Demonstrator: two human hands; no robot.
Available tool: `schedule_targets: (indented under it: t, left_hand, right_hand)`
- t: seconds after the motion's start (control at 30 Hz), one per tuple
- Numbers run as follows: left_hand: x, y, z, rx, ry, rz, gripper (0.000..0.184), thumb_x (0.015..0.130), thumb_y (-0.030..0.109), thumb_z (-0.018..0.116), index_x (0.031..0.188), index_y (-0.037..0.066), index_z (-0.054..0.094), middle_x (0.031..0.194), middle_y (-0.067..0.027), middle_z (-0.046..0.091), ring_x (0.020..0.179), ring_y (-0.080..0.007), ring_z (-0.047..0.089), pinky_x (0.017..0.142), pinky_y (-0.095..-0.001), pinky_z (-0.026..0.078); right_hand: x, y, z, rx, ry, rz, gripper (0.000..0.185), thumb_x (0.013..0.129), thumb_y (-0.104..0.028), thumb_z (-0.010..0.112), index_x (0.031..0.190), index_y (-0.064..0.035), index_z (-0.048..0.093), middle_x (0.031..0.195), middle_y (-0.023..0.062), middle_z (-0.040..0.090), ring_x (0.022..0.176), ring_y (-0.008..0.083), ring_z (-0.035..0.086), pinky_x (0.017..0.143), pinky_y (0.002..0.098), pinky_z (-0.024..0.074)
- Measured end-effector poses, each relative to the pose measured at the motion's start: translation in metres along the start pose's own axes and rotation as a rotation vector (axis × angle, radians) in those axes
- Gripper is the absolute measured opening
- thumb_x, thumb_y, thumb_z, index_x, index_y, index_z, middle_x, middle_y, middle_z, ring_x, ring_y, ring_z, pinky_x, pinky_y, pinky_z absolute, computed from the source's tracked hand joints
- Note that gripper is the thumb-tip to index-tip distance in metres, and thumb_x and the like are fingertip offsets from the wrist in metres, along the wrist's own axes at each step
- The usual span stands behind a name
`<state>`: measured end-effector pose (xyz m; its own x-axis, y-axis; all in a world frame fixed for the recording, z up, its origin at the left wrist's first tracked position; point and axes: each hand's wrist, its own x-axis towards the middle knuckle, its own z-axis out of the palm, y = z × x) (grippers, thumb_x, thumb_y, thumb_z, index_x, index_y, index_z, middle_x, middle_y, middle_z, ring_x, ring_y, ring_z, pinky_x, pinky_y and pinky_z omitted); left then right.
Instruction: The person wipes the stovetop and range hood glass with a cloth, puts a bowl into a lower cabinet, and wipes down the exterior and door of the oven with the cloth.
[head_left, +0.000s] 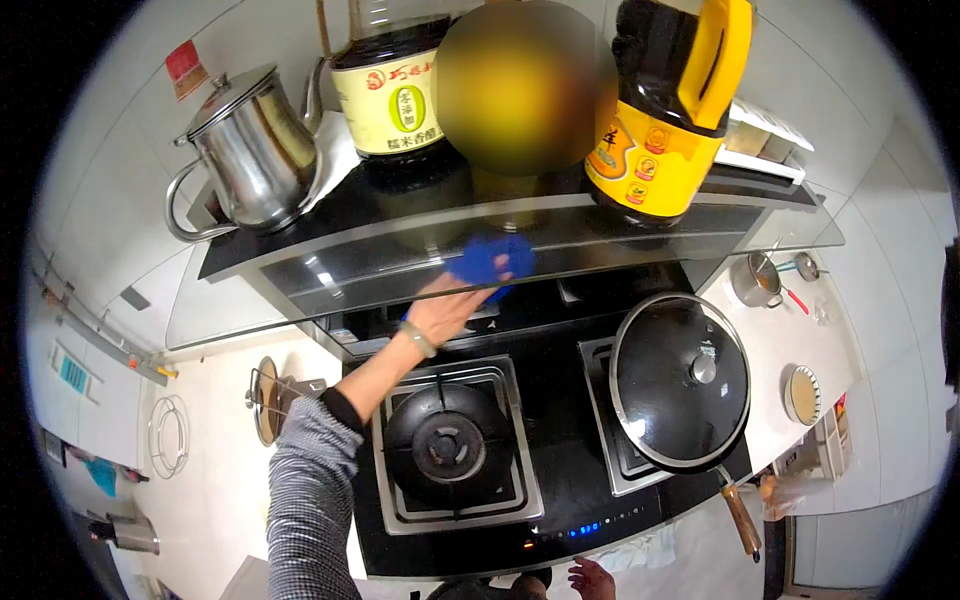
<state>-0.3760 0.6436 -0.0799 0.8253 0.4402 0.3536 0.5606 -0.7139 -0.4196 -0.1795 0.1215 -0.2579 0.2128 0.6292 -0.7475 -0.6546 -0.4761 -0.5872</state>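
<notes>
My left hand [450,312] reaches up over the stove to the range hood [350,262], holding a blue cloth [492,262] under its fingers. The cloth and fingertips lie at the hood's glass edge, and I cannot tell exactly which surface they touch. A bangle circles the left wrist, below a grey patterned sleeve. My right hand [592,579] shows at the bottom edge, low before the stove front, fingers loosely bent and apart, with nothing visible in it. Below the left forearm is a bare gas burner [448,447].
A lidded pan [680,385] with a wooden handle covers the right burner. On the hood stand a steel kettle [255,150], a labelled dark bottle [395,100] and a yellow-handled jug [660,150]. A small pot [755,280] and a bowl [801,395] sit on the right counter.
</notes>
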Motion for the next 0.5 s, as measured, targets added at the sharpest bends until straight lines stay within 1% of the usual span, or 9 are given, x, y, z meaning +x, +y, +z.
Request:
schedule_targets:
  t: [0.07, 0.13, 0.2, 0.23, 0.3, 0.33, 0.37, 0.43, 0.5]
  left_hand:
    - [0.02, 0.019, 0.038, -0.086, 0.0, 0.076, 0.069, 0.084, 0.009, 0.048, 0.148, 0.018, 0.025, 0.154, -0.0037, 0.025, 0.132, -0.0165, 0.04, 0.105, -0.0316, 0.037]
    - [0.009, 0.049, 0.112, 0.42, -0.115, 0.445, 0.064, 0.09, 0.014, 0.045, 0.149, 0.014, 0.021, 0.155, -0.0013, 0.024, 0.142, -0.0158, 0.023, 0.117, -0.0287, 0.014]
    - [-0.021, 0.069, 0.176, 0.208, -0.321, 0.497, 0.051, 0.093, 0.019, 0.041, 0.143, 0.011, 0.036, 0.151, -0.0038, 0.031, 0.14, -0.0164, 0.026, 0.117, -0.0315, 0.016]
    - [-0.012, 0.069, 0.166, 0.208, -0.309, 0.501, 0.051, 0.093, 0.019, 0.041, 0.143, 0.011, 0.036, 0.151, -0.0038, 0.031, 0.14, -0.0164, 0.026, 0.117, -0.0315, 0.016]
    - [-0.002, 0.066, 0.14, 0.293, -0.223, 0.427, 0.04, 0.089, 0.019, 0.046, 0.127, 0.011, 0.056, 0.139, -0.0042, 0.048, 0.133, -0.0179, 0.037, 0.116, -0.0318, 0.02]
    - [0.014, 0.059, 0.125, 0.205, -0.103, 0.337, 0.029, 0.088, 0.018, 0.05, 0.113, 0.011, 0.064, 0.126, -0.0015, 0.058, 0.126, -0.0188, 0.046, 0.114, -0.0338, 0.027]
    - [0.037, 0.057, 0.109, 0.099, 0.021, 0.215, 0.027, 0.085, 0.016, 0.053, 0.109, 0.011, 0.064, 0.119, -0.0021, 0.061, 0.121, -0.0194, 0.05, 0.111, -0.0347, 0.031]
    - [0.096, 0.064, 0.035, -0.068, 0.181, 0.1, 0.044, 0.082, 0.011, 0.053, 0.126, 0.012, 0.054, 0.117, -0.0035, 0.059, 0.112, -0.0195, 0.054, 0.103, -0.0323, 0.039]
    - [0.135, 0.086, 0.038, -0.189, 0.253, 0.107, 0.058, 0.084, 0.007, 0.048, 0.141, 0.012, 0.039, 0.141, -0.0043, 0.045, 0.118, -0.017, 0.051, 0.099, -0.0297, 0.041]
  right_hand:
    - [0.001, -0.011, 0.012, -0.05, 0.047, -0.007, 0.035, 0.094, -0.022, 0.049, 0.123, -0.0041, 0.058, 0.098, 0.0075, 0.067, 0.078, 0.0121, 0.061, 0.068, 0.0246, 0.0489]
    - [0.008, -0.01, 0.01, -0.009, 0.021, 0.016, 0.032, 0.095, -0.022, 0.048, 0.119, -0.0044, 0.06, 0.099, 0.0079, 0.066, 0.078, 0.0124, 0.061, 0.068, 0.0247, 0.0488]
    - [0.003, -0.021, 0.011, -0.018, 0.02, -0.009, 0.03, 0.095, -0.023, 0.048, 0.116, -0.0045, 0.06, 0.099, 0.0085, 0.066, 0.079, 0.0131, 0.061, 0.069, 0.025, 0.0487]
    - [-0.002, -0.025, 0.01, -0.033, 0.008, -0.056, 0.032, 0.095, -0.024, 0.048, 0.117, -0.0043, 0.059, 0.1, 0.0086, 0.066, 0.079, 0.0132, 0.061, 0.069, 0.025, 0.0486]
    - [-0.01, -0.025, 0.002, -0.134, -0.001, -0.162, 0.037, 0.095, -0.027, 0.048, 0.122, -0.0036, 0.058, 0.1, 0.0088, 0.066, 0.078, 0.0133, 0.061, 0.069, 0.0253, 0.0487]
    - [-0.01, -0.025, -0.003, -0.126, -0.002, -0.162, 0.037, 0.095, -0.027, 0.048, 0.122, -0.0036, 0.058, 0.1, 0.0088, 0.066, 0.078, 0.0133, 0.061, 0.069, 0.0253, 0.0487]
    - [-0.01, -0.024, -0.01, -0.068, -0.001, -0.14, 0.037, 0.095, -0.026, 0.048, 0.123, -0.0033, 0.057, 0.1, 0.0089, 0.065, 0.078, 0.0131, 0.06, 0.069, 0.0252, 0.0486]
    - [-0.004, -0.018, -0.028, 0.032, 0.004, -0.088, 0.037, 0.094, -0.024, 0.049, 0.123, -0.0023, 0.056, 0.099, 0.0089, 0.065, 0.077, 0.0129, 0.059, 0.068, 0.0248, 0.0484]
    - [-0.001, -0.023, -0.029, 0.03, 0.029, -0.075, 0.037, 0.094, -0.023, 0.05, 0.123, -0.002, 0.056, 0.099, 0.0089, 0.065, 0.076, 0.0128, 0.059, 0.068, 0.0247, 0.0485]
